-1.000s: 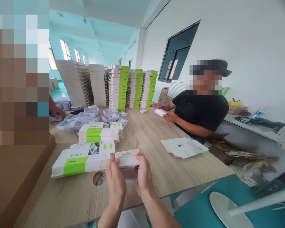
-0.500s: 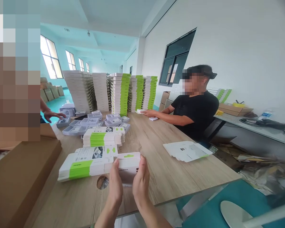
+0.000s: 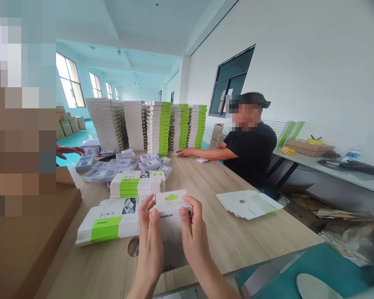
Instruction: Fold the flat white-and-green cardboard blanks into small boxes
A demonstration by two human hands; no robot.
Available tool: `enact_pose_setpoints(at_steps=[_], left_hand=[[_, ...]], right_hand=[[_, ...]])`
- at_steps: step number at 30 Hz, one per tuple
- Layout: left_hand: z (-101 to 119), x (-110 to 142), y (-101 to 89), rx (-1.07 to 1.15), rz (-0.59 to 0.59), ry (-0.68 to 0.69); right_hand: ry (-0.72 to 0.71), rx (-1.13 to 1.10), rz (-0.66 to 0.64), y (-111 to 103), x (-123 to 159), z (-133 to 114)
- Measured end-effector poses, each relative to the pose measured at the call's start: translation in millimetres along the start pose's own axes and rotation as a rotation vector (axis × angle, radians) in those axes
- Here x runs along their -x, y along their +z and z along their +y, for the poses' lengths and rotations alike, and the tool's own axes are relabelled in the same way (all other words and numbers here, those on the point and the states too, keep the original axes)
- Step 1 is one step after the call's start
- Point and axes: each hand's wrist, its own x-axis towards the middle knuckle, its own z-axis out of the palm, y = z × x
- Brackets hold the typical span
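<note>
A white cardboard packaging box (image 3: pixel 172 232) stands upright between my hands, its hanging tab with a green-edged slot at the top. My left hand (image 3: pixel 151 238) is along its left side, thumb on the near face. On the right edge, my right hand (image 3: pixel 195 232) grips with the thumb in front and the fingers curled round behind. Just left of the box lies a stack of flat white-and-green cartons (image 3: pixel 107 224). Behind it is a second flat carton stack (image 3: pixel 137 185). A single flattened carton (image 3: pixel 247 203) rests on the table to the right.
Several clear plastic cases (image 3: pixel 112 169) lie at the table's left rear, before tall stacks of finished boxes (image 3: pixel 158 128). A co-worker in black (image 3: pixel 252 149) reaches in from the right. Another person's hand (image 3: pixel 69 151) is at left, above a brown carton (image 3: pixel 50 232).
The box has swung more upright, showing more of its near face, and my right fingers have come over its top right. The co-worker's hand moved left to the foot of the stacks.
</note>
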Motion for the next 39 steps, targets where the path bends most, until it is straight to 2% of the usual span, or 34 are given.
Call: enact_pose_setpoints(at_steps=[4, 6, 10, 14, 18, 20, 23, 26, 29, 33, 36, 39], left_hand=[[-5, 9, -4.0, -0.113, 0.029, 0.248], [-6, 10, -5.4, -0.148, 0.043, 0.301], [-1, 8, -5.7, -0.191, 0.022, 0.214], [0, -4, -7.4, -0.189, 0.141, 0.038], [-15, -20, -11.6, -0.206, 0.274, -0.077], [-25, -22, -10.6, -0.205, 0.295, -0.112], [-35, -13, -5.0, -0.209, 0.241, -0.112], [-42, -4, -7.1, -0.289, 0.121, -0.034], [-50, -9, -31.3, -0.456, 0.046, 0.084], [-60, -39, -87.6, -0.693, -0.027, 0.146], [-61, -59, -121.1, -0.809, -0.12, 0.152], [-50, -65, -133.7, -0.866, -0.166, 0.192]], right_hand=[[0.018, -0.05, -0.022, -7, 2, -7], [0.022, -0.085, -0.007, -8, 3, -9], [0.082, -0.152, -0.011, -8, 6, -15], [0.203, -0.213, -0.059, -4, 20, -14], [0.248, -0.1, -0.202, 3, 52, 6], [0.257, -0.05, -0.208, 4, 66, 22], [0.314, 0.011, -0.161, -3, 67, 47], [0.519, 0.06, -0.087, -19, 38, 71], [0.549, 0.093, -0.002, -39, -11, 91], [0.543, 0.193, 0.076, -53, -65, 112], [0.486, 0.278, 0.189, -47, -80, 118], [0.333, 0.223, 0.122, -27, -78, 114]])
